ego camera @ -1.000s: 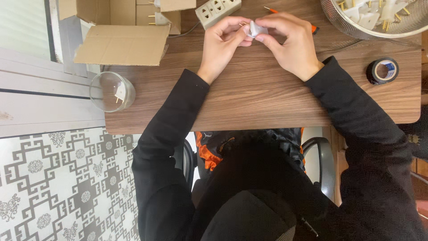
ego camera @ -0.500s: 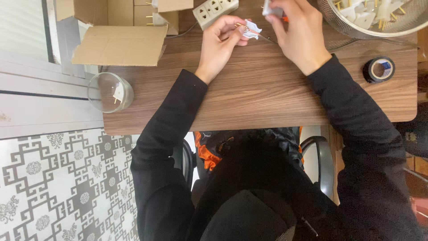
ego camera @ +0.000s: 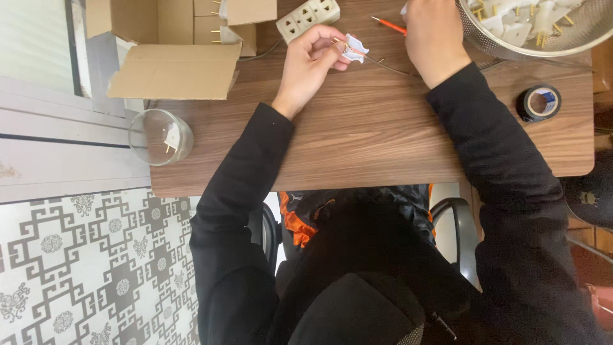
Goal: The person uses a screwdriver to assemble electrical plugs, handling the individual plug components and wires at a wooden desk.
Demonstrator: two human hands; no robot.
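My left hand (ego camera: 311,61) pinches a small white plug part (ego camera: 355,47) with brass pins above the wooden table (ego camera: 377,140); a thin wire trails from it to the right. My right hand (ego camera: 433,35) lies at the table's far edge beside the metal bowl (ego camera: 511,39). An orange-handled screwdriver (ego camera: 389,26) sticks out from under its fingers. Whether the fingers grip the tool is hidden.
An open cardboard box (ego camera: 171,48) and a white power strip (ego camera: 308,18) sit at the back left. A glass bowl (ego camera: 161,137) holding one white part stands at the table's left front corner. A roll of black tape (ego camera: 538,103) lies right. The metal bowl holds several white parts.
The hands have come apart: my right hand moved away to the far right by the metal bowl, and my left hand keeps the white part alone.
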